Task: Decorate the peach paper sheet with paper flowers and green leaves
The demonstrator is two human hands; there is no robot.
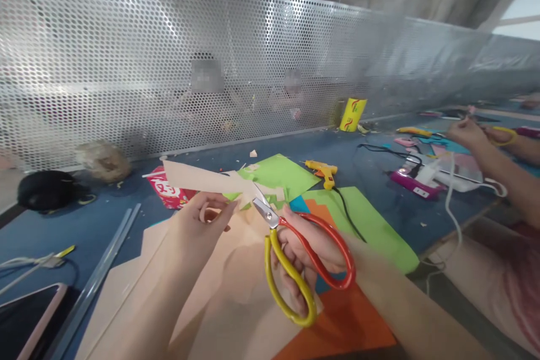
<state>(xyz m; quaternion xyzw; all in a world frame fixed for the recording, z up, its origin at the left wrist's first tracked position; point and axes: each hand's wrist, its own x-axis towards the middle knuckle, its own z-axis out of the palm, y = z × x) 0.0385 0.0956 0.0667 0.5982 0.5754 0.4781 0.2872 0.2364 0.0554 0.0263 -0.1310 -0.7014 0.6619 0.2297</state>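
My left hand [201, 222] pinches a strip of pale peach paper [198, 178] and holds it up over the table. My right hand [312, 247] grips scissors [295, 259] with one yellow and one red handle. The short metal blades meet the right end of the strip. Under both hands lie a large peach sheet [236, 298], an orange sheet [350, 326] and green sheets [371, 225].
A yellow glue gun [323, 171] with a black cord lies on the blue table [105, 225]. A phone [29, 320] and clear rods [101, 270] sit at left. Another person's hands [468, 132] work at right. A perforated metal screen [126, 67] bounds the far edge.
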